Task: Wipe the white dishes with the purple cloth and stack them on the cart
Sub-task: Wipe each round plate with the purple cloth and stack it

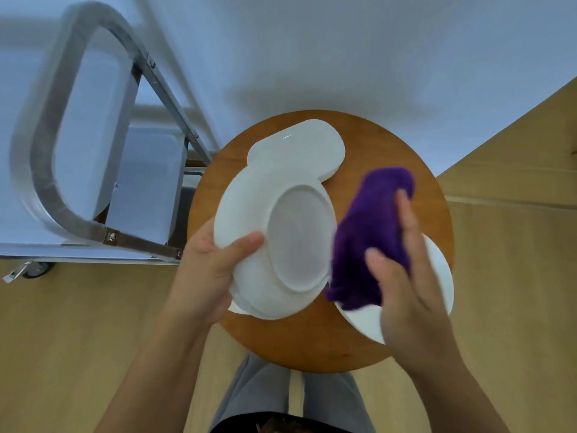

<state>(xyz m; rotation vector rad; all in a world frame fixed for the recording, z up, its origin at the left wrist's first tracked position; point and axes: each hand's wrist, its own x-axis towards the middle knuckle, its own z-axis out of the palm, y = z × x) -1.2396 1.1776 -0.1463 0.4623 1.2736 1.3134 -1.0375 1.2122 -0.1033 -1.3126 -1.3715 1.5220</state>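
My left hand (pixel 212 270) grips a white dish (pixel 281 239) by its rim, tilted so its underside and foot ring face me, above the round wooden table (pixel 312 348). My right hand (pixel 406 276) holds the purple cloth (pixel 371 239) against the dish's right edge. Behind the held dish lies another white dish (pixel 312 145) on the table. A third white plate (pixel 443 276) rests on the table under my right hand, mostly hidden. The metal cart (pixel 93 135) stands to the left, its shelves showing no dishes.
The cart's curved handle (pixel 34 170) and a wheel (pixel 37 270) are at the far left. A white wall fills the top, and the wooden floor (pixel 515 245) spreads around the table. My legs show below the table edge.
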